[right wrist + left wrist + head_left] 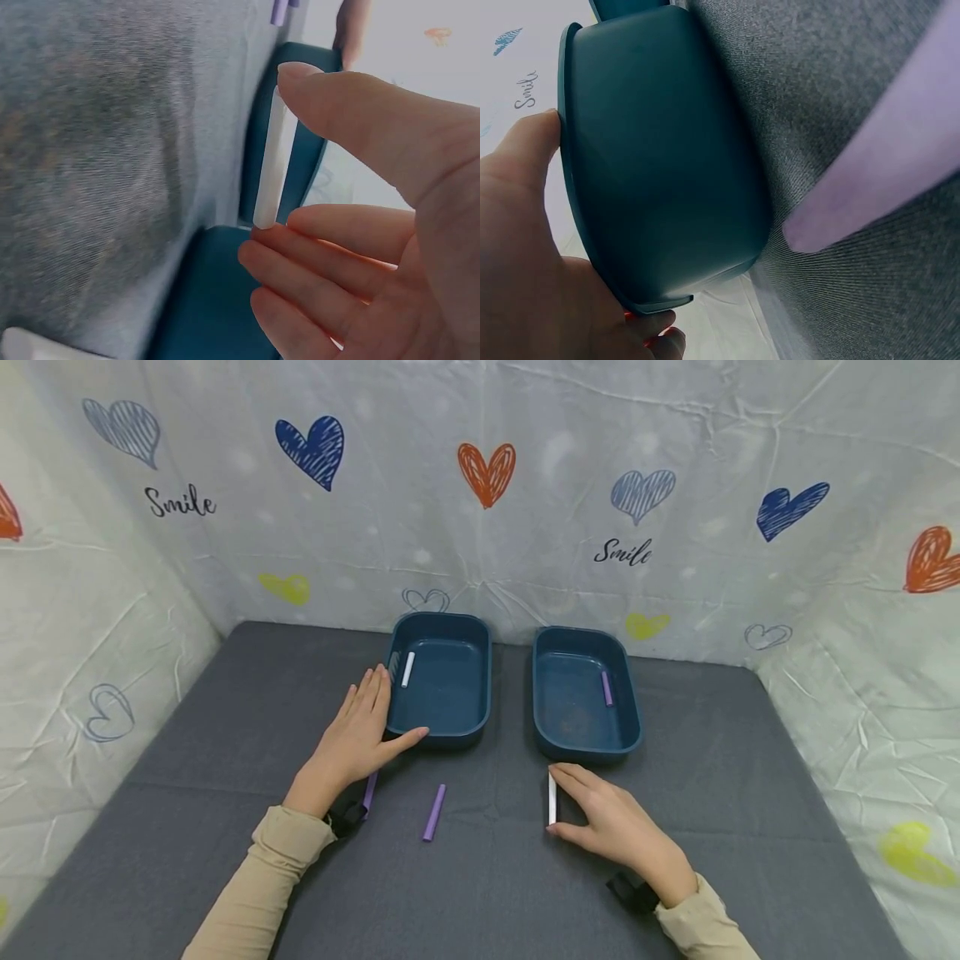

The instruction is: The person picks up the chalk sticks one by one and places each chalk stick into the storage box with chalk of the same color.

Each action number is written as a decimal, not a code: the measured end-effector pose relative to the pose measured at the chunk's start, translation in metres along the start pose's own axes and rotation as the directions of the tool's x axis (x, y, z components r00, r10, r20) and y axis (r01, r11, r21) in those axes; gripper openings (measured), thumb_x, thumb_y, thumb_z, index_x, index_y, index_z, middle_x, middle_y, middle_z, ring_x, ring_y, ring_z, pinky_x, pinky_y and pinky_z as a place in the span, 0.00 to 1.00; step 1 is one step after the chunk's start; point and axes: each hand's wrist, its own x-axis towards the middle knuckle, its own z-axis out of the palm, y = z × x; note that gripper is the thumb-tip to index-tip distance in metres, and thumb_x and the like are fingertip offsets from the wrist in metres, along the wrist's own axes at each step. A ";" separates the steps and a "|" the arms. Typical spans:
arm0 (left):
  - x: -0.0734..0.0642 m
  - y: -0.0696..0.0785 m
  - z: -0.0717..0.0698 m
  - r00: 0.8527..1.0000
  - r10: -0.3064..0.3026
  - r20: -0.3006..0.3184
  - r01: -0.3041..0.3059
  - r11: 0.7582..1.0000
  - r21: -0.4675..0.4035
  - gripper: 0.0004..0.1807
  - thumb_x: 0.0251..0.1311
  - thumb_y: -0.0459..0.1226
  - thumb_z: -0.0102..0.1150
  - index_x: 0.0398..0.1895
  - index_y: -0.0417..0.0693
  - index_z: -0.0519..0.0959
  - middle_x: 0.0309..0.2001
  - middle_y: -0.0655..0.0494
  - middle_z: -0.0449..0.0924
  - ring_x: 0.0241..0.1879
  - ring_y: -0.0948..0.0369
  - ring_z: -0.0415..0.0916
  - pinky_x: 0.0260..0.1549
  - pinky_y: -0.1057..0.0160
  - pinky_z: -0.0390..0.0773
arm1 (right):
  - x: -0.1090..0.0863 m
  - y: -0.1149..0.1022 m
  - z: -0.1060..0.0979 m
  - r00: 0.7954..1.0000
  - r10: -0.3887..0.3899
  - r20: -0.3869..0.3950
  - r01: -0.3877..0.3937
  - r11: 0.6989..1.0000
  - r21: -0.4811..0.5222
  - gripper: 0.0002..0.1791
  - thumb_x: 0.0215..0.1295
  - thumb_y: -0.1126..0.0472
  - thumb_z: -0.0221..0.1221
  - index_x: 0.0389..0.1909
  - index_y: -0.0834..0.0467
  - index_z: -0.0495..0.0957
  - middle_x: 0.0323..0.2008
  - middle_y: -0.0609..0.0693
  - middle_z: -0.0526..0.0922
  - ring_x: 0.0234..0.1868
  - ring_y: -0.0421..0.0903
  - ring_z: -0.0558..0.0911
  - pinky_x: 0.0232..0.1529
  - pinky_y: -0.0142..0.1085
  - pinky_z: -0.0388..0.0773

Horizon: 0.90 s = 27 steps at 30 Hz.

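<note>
My right grip (613, 818) pinches a white chalk stick (552, 799) by its ends, at seven o'clock from the right blue tub (567, 693). I should squeeze softly so it won't snap. My left grip (352, 739), spread wide, touches the left blue tub (450, 685) at eight o'clock.

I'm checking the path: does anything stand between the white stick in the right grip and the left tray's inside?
Only the near wall of the left tray, which the white stick would likely need to clear. No loose object shows between them; the uncovered purple stick lies aside, nearer the person.
</note>
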 end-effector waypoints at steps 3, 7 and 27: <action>-0.001 0.000 0.001 1.000 0.002 -0.001 -0.002 1.000 -0.001 0.62 0.62 0.72 0.42 0.78 0.35 0.33 0.79 0.40 0.26 0.78 0.46 0.27 0.73 0.44 0.36 | 0.003 -0.002 -0.001 1.000 -0.017 -0.009 0.017 1.000 -0.001 0.42 0.58 0.48 0.72 0.69 0.63 0.69 0.66 0.55 0.72 0.64 0.49 0.75 0.58 0.46 0.76; -0.001 0.001 0.001 1.000 0.005 -0.004 -0.005 1.000 -0.003 0.62 0.62 0.72 0.42 0.78 0.34 0.33 0.79 0.39 0.28 0.78 0.46 0.27 0.73 0.43 0.36 | 0.009 -0.004 -0.003 0.999 -0.047 -0.027 0.047 0.999 0.000 0.42 0.58 0.48 0.72 0.69 0.64 0.69 0.66 0.55 0.72 0.63 0.49 0.75 0.58 0.46 0.76; 0.002 -0.001 0.003 1.000 0.016 -0.006 -0.016 0.999 -0.048 0.61 0.63 0.71 0.44 0.78 0.35 0.31 0.78 0.40 0.25 0.77 0.47 0.24 0.73 0.43 0.34 | 0.040 -0.018 -0.027 0.996 -0.053 -0.065 0.056 0.997 0.056 0.41 0.59 0.49 0.71 0.70 0.61 0.68 0.67 0.55 0.71 0.64 0.52 0.75 0.59 0.46 0.75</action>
